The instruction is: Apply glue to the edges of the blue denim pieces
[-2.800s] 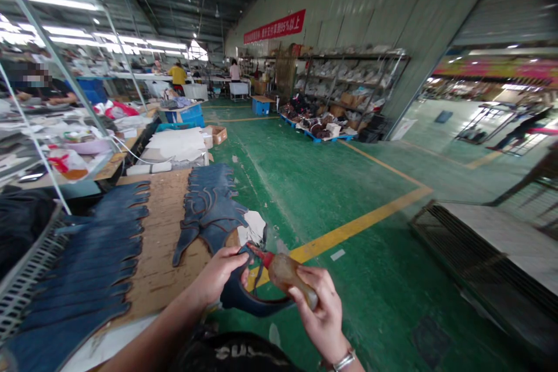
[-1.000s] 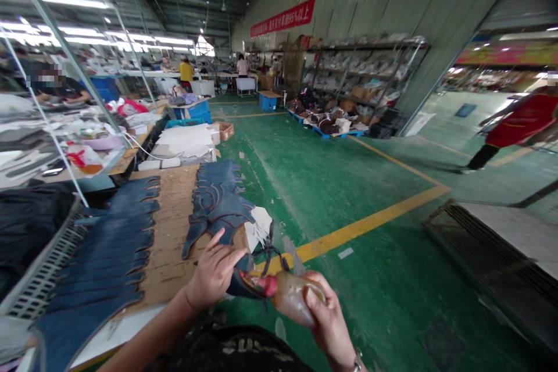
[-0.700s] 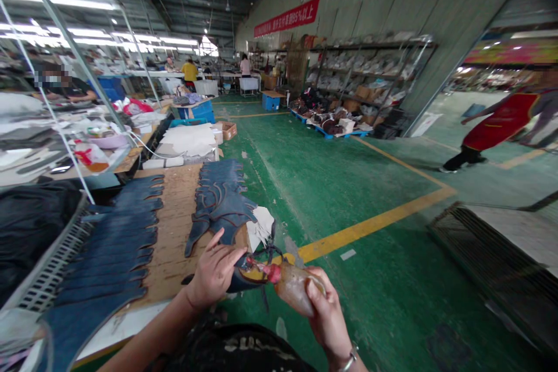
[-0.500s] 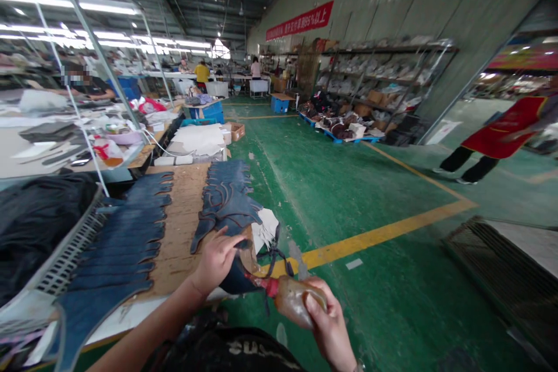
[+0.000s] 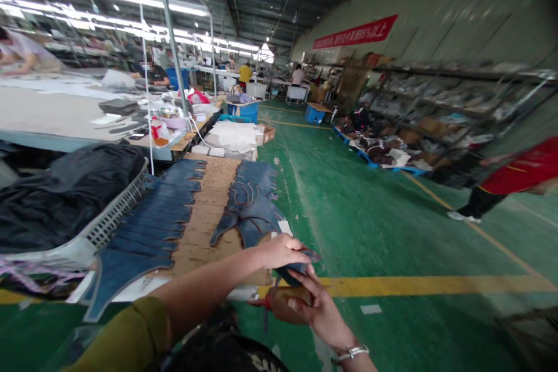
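Past the near right corner of the board (image 5: 207,203), over the floor (image 5: 349,232): blue piece (image 5: 290,274) in left hand (image 5: 283,250), fingers closed on it; exact pinch hidden. Right hand (image 5: 320,308) on the near side, wrapped round bottle (image 5: 288,305), extended fingers up against the piece, apparently touching. Bottle's long axis runs crosswise, red nozzle (image 5: 260,302) leftward, apart from the piece. Piece lies just beyond bottle; left hand nearer to it.
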`<state>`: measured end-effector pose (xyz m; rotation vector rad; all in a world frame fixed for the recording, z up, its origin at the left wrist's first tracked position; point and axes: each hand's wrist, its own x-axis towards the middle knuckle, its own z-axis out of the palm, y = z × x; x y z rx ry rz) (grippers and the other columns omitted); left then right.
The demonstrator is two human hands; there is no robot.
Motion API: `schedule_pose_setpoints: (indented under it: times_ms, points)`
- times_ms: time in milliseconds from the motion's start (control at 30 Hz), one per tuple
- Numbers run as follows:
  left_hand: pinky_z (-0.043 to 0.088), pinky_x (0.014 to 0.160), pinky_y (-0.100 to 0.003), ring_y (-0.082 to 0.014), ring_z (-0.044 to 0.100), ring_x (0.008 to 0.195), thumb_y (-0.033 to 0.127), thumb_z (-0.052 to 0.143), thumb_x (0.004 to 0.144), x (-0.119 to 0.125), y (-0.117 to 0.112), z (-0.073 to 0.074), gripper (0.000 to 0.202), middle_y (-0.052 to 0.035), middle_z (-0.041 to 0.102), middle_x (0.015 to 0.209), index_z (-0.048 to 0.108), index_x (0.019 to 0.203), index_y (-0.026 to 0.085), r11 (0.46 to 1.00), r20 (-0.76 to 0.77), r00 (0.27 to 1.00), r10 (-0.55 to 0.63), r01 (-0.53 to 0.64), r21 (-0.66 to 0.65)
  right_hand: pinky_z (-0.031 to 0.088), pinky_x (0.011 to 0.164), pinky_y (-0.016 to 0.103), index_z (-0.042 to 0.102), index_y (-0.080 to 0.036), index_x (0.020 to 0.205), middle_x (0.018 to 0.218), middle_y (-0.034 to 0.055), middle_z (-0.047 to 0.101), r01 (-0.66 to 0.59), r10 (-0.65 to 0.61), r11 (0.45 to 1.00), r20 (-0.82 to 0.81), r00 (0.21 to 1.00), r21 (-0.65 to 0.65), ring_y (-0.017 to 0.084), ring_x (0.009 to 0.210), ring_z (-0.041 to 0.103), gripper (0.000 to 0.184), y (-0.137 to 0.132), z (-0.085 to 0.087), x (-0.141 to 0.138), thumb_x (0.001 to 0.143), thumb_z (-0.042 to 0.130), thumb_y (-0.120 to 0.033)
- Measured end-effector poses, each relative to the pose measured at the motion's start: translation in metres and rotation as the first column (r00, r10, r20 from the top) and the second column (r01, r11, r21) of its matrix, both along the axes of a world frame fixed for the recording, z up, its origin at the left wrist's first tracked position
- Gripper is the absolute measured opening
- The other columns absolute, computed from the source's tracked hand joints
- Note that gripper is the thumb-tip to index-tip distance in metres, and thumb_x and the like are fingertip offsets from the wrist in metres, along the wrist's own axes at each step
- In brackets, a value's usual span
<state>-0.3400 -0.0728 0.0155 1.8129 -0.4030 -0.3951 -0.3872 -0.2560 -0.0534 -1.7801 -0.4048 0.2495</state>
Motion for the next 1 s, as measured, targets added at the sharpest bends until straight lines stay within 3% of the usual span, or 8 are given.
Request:
schedule_pose_setpoints:
  times_ms: [167, 233, 333, 433, 500, 567, 700, 1000]
  points:
    - [0.043, 0.085, -0.027, -0.0214, 0.062, 0.094, 0.032, 0.082, 0.056, 0.036, 0.019, -0.039, 0.039, -0.0031, 0.073, 0.095, 0.073, 0.09, 0.017, 0.95, -0.234, 0.971, 0.055, -0.123, -0.288, 0.042, 0.102, 0.052, 0.071, -0.026, 0.109, 0.118, 0.0105, 0.069, 0.164, -0.154, 0.985, -0.155, 0.976, 0.053, 0.033, 0.115, 0.06, 0.051, 0.002, -0.01, 0.015, 0.063, 0.079, -0.045]
    - [0.044, 0.086, -0.029, -0.0209, 0.062, 0.094, 0.044, 0.084, 0.052, 0.041, 0.043, -0.069, 0.049, -0.0048, 0.072, 0.097, 0.07, 0.089, 0.017, 0.877, -0.42, 0.901, 0.108, -0.286, -0.387, 0.049, 0.094, 0.047, 0.067, -0.026, 0.116, 0.109, 0.0094, 0.073, 0.188, -0.141, 0.974, -0.312, 0.94, 0.125, 0.03, 0.103, 0.067, 0.056, 0.001, -0.01, 0.017, 0.065, 0.079, -0.045]
    - [0.048, 0.07, -0.035, -0.0201, 0.061, 0.065, 0.079, 0.059, 0.06, 0.028, 0.079, -0.124, 0.067, -0.0064, 0.066, 0.067, 0.064, 0.069, 0.013, 0.875, -0.595, 0.8, 0.08, -0.342, -0.343, 0.055, 0.082, 0.043, 0.058, -0.025, 0.126, 0.096, 0.008, 0.076, 0.261, -0.078, 0.922, -0.523, 0.849, 0.287, 0.028, 0.089, 0.071, 0.067, 0.008, -0.013, 0.019, 0.065, 0.079, -0.044]
    - [0.048, 0.062, -0.036, -0.0215, 0.061, 0.06, 0.085, 0.059, 0.052, 0.007, 0.093, -0.176, 0.073, -0.0075, 0.065, 0.066, 0.062, 0.069, 0.013, 0.878, -0.729, 0.684, -0.037, -0.327, -0.351, 0.055, 0.079, 0.044, 0.06, -0.027, 0.123, 0.096, 0.0075, 0.076, 0.338, -0.025, 0.845, -0.601, 0.799, 0.414, 0.029, 0.088, 0.071, 0.071, 0.024, -0.023, 0.021, 0.058, 0.082, -0.044]
    - [0.049, 0.065, -0.035, -0.0231, 0.064, 0.07, 0.077, 0.067, 0.051, -0.002, 0.087, -0.202, 0.068, -0.008, 0.069, 0.078, 0.063, 0.08, 0.015, 0.783, -0.813, 0.564, -0.144, -0.437, -0.442, 0.054, 0.079, 0.046, 0.062, -0.027, 0.12, 0.097, 0.008, 0.076, 0.358, 0.01, 0.816, -0.632, 0.775, 0.453, 0.031, 0.088, 0.071, 0.07, 0.038, -0.03, 0.022, 0.056, 0.082, -0.046]
    - [0.05, 0.07, -0.036, -0.0255, 0.066, 0.081, 0.069, 0.07, 0.057, -0.001, 0.075, -0.216, 0.061, -0.0081, 0.071, 0.086, 0.063, 0.088, 0.017, 0.635, -0.825, 0.532, -0.189, -0.575, -0.516, 0.053, 0.081, 0.048, 0.063, -0.027, 0.119, 0.097, 0.0089, 0.076, 0.381, 0.024, 0.8, -0.659, 0.752, 0.464, 0.031, 0.088, 0.071, 0.067, 0.054, -0.035, 0.023, 0.058, 0.08, -0.049]
    - [0.052, 0.072, -0.035, -0.025, 0.069, 0.08, 0.052, 0.074, 0.066, 0.01, 0.066, -0.224, 0.046, -0.0052, 0.072, 0.079, 0.061, 0.095, 0.018, 0.375, -0.861, 0.509, -0.02, -0.794, -0.478, 0.052, 0.084, 0.052, 0.063, -0.027, 0.12, 0.104, 0.0113, 0.074, 0.423, 0.026, 0.772, -0.689, 0.725, 0.474, 0.033, 0.094, 0.07, 0.065, 0.079, -0.045, 0.029, 0.062, 0.074, -0.056]
    - [0.054, 0.073, -0.031, -0.0202, 0.071, 0.077, 0.014, 0.078, 0.06, 0.014, 0.126, -0.259, 0.041, -0.004, 0.074, 0.083, 0.057, 0.095, 0.019, 0.299, -0.902, 0.296, 0.315, -0.933, -0.202, 0.051, 0.085, 0.038, 0.069, -0.025, 0.108, 0.103, 0.0061, 0.076, 0.684, -0.227, 0.7, -0.846, 0.483, 0.203, 0.026, 0.097, 0.069, 0.057, 0.103, -0.128, 0.071, 0.056, 0.085, -0.043]
